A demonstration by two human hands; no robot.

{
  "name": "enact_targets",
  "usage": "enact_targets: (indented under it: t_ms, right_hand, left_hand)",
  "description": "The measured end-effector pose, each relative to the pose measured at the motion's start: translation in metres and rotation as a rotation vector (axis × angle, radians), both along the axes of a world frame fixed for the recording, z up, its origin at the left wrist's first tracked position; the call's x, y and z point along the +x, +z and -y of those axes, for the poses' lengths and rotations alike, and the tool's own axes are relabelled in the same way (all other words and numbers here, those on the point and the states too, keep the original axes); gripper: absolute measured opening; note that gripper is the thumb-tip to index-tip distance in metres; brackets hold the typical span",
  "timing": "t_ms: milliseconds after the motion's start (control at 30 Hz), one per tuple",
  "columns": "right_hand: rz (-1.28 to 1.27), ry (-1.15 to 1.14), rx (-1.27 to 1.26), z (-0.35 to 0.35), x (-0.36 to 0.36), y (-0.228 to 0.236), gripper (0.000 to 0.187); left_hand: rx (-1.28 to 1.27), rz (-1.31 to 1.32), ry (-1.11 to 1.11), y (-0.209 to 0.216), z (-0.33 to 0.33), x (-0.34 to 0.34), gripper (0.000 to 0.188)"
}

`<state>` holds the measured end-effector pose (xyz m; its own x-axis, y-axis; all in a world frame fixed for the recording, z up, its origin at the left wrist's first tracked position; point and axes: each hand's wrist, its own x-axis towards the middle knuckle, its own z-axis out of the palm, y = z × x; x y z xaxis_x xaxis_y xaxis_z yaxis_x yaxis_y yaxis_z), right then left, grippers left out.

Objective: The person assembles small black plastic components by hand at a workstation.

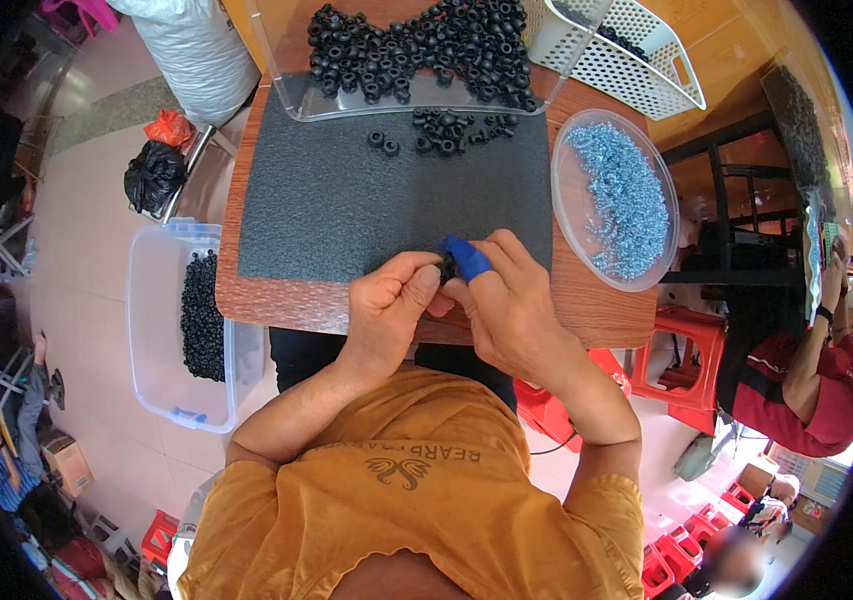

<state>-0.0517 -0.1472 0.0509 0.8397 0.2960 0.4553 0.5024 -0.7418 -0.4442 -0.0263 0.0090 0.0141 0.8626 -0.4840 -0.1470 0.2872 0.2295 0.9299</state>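
Observation:
Over the near edge of the dark mat [346,200], my two hands meet around a small black ring-shaped part [448,268], mostly hidden by the fingers. My left hand [386,300] pinches it between thumb and fingers. From the other side my right hand [514,305] closes on the same part; a blue finger cover [464,257] wraps one of its fingers. Whether the right fingers also hold something smaller cannot be seen. Loose black ring-shaped parts [446,132] lie at the mat's far side. Right of the mat, a round clear dish [668,262] holds many tiny light-blue pieces [626,200].
A clear tray [293,105] heaped with black parts stands at the table's far side. Behind it on the right is a white perforated basket [681,60]. A clear bin [151,340] with black parts sits lower left. Red stools [686,350] and a co-worker [796,390] are at right.

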Motion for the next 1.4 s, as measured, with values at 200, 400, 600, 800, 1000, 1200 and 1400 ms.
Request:
enact_targets:
  t_ms: [200, 400, 600, 800, 1000, 1200, 1400]
  right_hand:
    - [0.071, -0.051, 0.053, 0.001, 0.003, -0.008, 0.017]
    - [0.09, -0.044, 0.054, 0.002, 0.003, -0.008, 0.014]
    - [0.084, -0.077, 0.056, -0.001, -0.001, -0.01, 0.015]
    - [0.048, -0.079, -0.006, -0.006, -0.002, -0.008, 0.016]
    - [0.008, -0.074, -0.04, -0.006, -0.005, -0.012, 0.032]
    - [0.1, -0.099, -0.131, -0.007, -0.007, -0.018, 0.034]
    - [0.111, -0.09, -0.16, -0.006, -0.007, -0.017, 0.027]
  left_hand:
    - [0.134, 0.222, 0.067, -0.002, 0.003, -0.002, 0.022]
    - [0.278, 0.514, 0.12, -0.004, 0.005, 0.0, 0.015]
    - [0.328, 0.677, 0.189, -0.008, 0.007, -0.001, 0.012]
    - [0.36, 0.595, 0.19, -0.01, 0.005, -0.003, 0.012]
    - [0.294, 0.432, 0.18, -0.01, 0.005, -0.005, 0.015]
    - [0.239, 0.278, 0.158, -0.009, 0.005, -0.007, 0.016]
    - [0.28, 0.358, 0.121, -0.008, 0.004, -0.005, 0.015]
